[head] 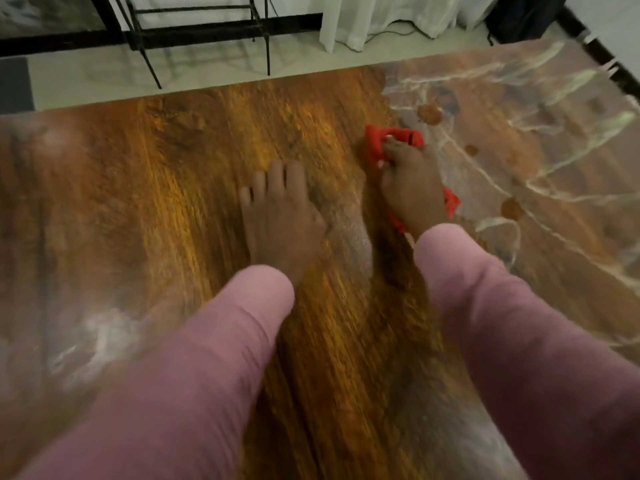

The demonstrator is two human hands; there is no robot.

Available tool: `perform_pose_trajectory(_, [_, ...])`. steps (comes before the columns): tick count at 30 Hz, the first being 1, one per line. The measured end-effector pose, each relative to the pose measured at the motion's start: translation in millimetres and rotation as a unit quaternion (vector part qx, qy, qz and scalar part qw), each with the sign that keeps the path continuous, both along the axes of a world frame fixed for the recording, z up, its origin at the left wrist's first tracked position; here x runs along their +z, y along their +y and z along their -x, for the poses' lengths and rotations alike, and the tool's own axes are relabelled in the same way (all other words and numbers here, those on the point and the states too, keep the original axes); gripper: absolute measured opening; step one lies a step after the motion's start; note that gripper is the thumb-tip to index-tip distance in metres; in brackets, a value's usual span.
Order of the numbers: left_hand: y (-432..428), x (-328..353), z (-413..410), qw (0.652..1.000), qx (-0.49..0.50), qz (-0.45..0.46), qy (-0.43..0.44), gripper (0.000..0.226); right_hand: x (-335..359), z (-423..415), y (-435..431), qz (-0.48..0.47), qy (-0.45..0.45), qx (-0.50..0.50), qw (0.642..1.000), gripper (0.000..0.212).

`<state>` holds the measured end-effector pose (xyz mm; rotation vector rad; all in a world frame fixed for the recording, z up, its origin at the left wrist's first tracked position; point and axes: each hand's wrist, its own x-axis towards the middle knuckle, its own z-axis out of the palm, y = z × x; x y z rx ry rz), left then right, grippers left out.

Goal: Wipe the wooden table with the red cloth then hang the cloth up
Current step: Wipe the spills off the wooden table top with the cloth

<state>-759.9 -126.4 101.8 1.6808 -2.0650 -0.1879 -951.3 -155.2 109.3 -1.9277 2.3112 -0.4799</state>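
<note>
Your right hand (412,188) presses the red cloth (377,143) on the wooden table (173,202). Just left of the cloth, your left hand (280,216) lies flat, fingers spread.

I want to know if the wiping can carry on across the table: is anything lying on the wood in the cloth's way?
Nothing solid shows. The right hand presses the red cloth on the wooden table; ahead of it lie only pale streaks and small brown spots. The left hand rests flat beside it, apart from the cloth.
</note>
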Motion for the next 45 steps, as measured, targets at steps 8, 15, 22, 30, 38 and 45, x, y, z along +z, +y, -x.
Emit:
perform_pose_trajectory(8, [58, -3, 64, 0.992, 0.025, -0.021, 0.120, 0.023, -9, -32, 39, 0.015, -0.022, 0.093, 0.995, 0.034])
perform_pose_trajectory(15, [57, -11, 68, 0.999, 0.037, -0.004, 0.031, 0.025, -3, 33, 38, -0.005, -0.034, -0.007, 0.999, 0.038])
perform_pose_trajectory(22, [59, -10, 71, 0.998, 0.046, -0.012, -0.031, 0.028, 6, 33, 48, -0.016, -0.070, 0.010, 0.997, 0.045])
perform_pose_trajectory(30, [52, -6, 79, 0.997, 0.059, -0.018, -0.052, 0.027, 6, 43, 44, 0.036, -0.030, 0.052, 0.998, 0.033])
perform_pose_trajectory(38, [-80, -1, 124, 0.996, 0.080, 0.016, -0.038, 0.035, 19, 43, -49, 0.092, -0.003, 0.066, 0.994, 0.033])
perform_pose_trajectory(45, [-137, -22, 131, 0.995, 0.069, 0.045, -0.058, 0.028, -4, 36, -108, 0.046, -0.001, 0.122, 0.992, 0.023])
